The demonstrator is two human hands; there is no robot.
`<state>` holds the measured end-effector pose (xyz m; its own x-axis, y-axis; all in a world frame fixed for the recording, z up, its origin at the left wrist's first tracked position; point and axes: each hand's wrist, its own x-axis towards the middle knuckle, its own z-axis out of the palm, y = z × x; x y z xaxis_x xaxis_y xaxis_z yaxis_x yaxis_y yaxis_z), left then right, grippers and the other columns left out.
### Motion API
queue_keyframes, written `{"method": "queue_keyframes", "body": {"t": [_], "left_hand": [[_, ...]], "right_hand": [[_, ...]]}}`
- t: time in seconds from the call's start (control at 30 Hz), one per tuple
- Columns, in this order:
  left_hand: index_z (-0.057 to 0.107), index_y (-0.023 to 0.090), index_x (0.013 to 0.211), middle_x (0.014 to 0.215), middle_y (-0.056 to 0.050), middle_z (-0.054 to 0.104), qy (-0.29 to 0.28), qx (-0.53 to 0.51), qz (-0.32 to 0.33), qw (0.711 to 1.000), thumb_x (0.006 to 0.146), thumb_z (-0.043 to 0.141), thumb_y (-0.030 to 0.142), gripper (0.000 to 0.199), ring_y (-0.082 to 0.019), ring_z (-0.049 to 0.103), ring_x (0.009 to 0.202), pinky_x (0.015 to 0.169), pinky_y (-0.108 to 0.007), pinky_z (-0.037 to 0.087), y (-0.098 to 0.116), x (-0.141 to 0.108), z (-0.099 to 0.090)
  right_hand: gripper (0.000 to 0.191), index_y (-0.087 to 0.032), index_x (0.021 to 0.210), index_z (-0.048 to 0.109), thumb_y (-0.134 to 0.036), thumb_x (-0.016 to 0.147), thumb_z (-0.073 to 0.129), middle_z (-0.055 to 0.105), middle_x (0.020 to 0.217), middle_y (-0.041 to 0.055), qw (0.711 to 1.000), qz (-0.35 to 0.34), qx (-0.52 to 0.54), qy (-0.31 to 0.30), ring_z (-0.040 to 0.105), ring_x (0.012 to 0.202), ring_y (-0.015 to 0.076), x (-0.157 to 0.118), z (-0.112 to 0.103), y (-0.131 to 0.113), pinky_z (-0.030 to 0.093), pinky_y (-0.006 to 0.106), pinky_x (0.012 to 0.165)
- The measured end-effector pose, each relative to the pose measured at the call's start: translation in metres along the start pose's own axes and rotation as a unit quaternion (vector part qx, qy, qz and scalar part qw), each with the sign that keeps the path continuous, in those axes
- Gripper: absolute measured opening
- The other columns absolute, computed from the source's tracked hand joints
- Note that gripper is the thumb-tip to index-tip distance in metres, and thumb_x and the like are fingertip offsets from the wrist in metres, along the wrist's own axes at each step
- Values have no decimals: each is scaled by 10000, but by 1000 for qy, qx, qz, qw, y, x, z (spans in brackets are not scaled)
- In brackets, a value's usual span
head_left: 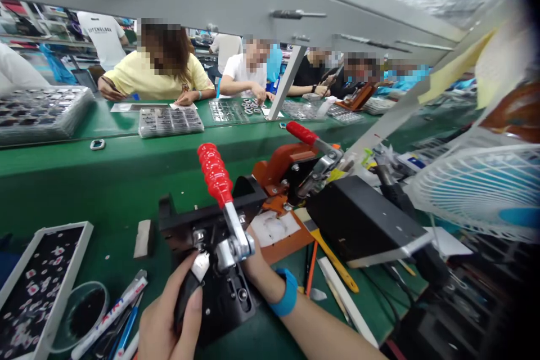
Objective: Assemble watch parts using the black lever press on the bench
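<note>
My left hand (169,306) is closed around a dark handheld piece with a pale, shiny tip (201,265); its exact kind is unclear. The tip points up at the front of a black toggle clamp fixture (240,292), which has a red ribbed handle (215,174) standing raised. On the fixture's right side is my right hand (257,264), a blue band round its wrist. The metal clamp arm and the fixture hide its fingers. Behind it stands a second, brown clamp fixture (274,169) with a red handle (301,133).
To the left lie a white-rimmed tray (88,232) of small parts, a round dish (63,334), a marker (109,312) and a grey block (144,239). Rightward are a yellow-handled brush (335,261), a black box (367,219) and a fan (485,191). Co-workers sit across the green bench.
</note>
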<state>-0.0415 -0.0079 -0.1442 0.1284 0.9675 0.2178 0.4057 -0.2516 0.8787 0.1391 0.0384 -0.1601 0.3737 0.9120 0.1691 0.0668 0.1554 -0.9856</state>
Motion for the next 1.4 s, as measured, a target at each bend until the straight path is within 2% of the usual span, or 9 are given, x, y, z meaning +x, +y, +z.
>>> {"method": "queue_keyframes", "body": {"t": [0.1,0.3,0.53,0.73,0.9,1.0,1.23,1.3,1.4], "left_hand": [[732,222,1230,969,-71,799,-7,7,9,1000,1023,469,679,567,-242,777,859,774,-266,625,0,0,-1],[679,237,1278,1092,-50,798,-25,26,27,999,1050,443,648,525,-221,770,931,829,-253,604,-1,2,-4],[654,246,1288,1150,-40,788,-26,28,16,999,1053,437,649,515,-219,755,958,808,-263,568,-1,-1,-4],[657,243,1242,1109,-35,778,19,46,13,999,1022,475,698,537,-233,743,976,828,-299,548,-9,-1,-5],[675,214,1132,954,-29,762,86,66,101,989,943,655,667,491,-209,745,821,701,-265,560,-33,5,-10],[670,199,1109,979,-36,749,107,49,145,982,951,702,567,401,-188,747,822,727,-244,570,-38,8,-10],[676,181,936,792,-16,722,81,68,253,962,1036,605,369,224,-146,681,652,614,-222,522,-20,15,-19],[676,181,880,733,-8,693,79,68,254,961,1035,596,354,245,-138,640,608,599,-227,499,-14,14,-22],[667,179,834,711,-20,671,72,17,212,975,1018,615,422,308,-150,627,637,642,-249,493,-7,11,-22]], "right_hand": [[502,-206,977,728,-604,994,422,729,955,84,999,0,43,-11,668,1086,257,1,0,-2,567,381,1038],[470,-215,976,738,-561,1002,420,746,1012,52,999,6,46,-8,674,1111,214,0,0,-1,541,288,1041],[522,-201,966,730,-601,1014,398,742,995,63,998,17,66,2,643,1143,227,0,1,5,543,315,1029],[539,-204,939,712,-645,991,406,730,956,50,998,37,58,12,637,1077,237,3,2,16,520,341,1026],[529,-211,858,655,-599,1037,343,680,855,22,999,35,28,2,603,895,205,2,3,17,516,333,966],[538,-216,818,616,-592,1048,309,656,823,15,999,40,27,0,581,851,197,2,3,14,510,327,934],[526,-212,988,651,-644,995,351,705,1040,62,998,16,50,32,629,1032,237,2,7,11,480,365,1014],[532,-207,1061,658,-641,992,357,700,1113,82,997,7,57,52,627,1108,251,0,9,9,468,390,1053],[495,-199,1148,651,-606,1008,405,674,1205,102,994,-37,59,87,600,1196,261,-3,11,2,436,427,1113]]}}
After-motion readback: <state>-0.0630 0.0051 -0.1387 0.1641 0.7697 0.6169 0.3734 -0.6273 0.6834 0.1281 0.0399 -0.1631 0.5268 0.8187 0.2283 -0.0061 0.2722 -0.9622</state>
